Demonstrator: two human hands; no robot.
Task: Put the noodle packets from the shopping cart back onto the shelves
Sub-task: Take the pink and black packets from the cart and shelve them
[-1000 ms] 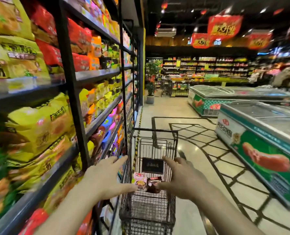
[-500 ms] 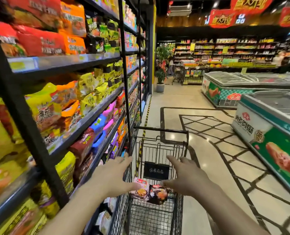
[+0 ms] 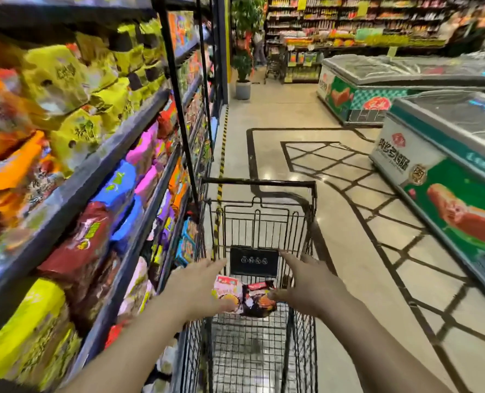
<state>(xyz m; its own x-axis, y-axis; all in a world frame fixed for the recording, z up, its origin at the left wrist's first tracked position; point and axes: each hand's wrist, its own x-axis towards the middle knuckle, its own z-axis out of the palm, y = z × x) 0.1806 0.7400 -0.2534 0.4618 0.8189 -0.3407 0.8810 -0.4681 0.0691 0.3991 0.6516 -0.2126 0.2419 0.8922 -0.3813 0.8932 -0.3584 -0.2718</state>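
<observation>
In a supermarket aisle, seen from the head camera, a black wire shopping cart is stood just beside the dark metal shelves on the left, which are stocked with yellow, orange, pink, blue and maroon noodle bags, blurred in this view. Two noodle packets are seen in the cart's near end, side by side and touching: a pink-and-white noodle packet on the left and a dark brown noodle packet with a red top band on the right. Both packets lie between the two hands. The left hand is held over the cart's left edge with fingers stretched forward and the thumb laid against the pink packet's lower left side. The right hand is held at the cart's right side, fingers extended, its thumb touching the dark packet's right edge. Neither hand is curled round a packet; both are spread and relaxed. White-and-green chest freezers with glass lids are lined along the right, well apart from the cart
</observation>
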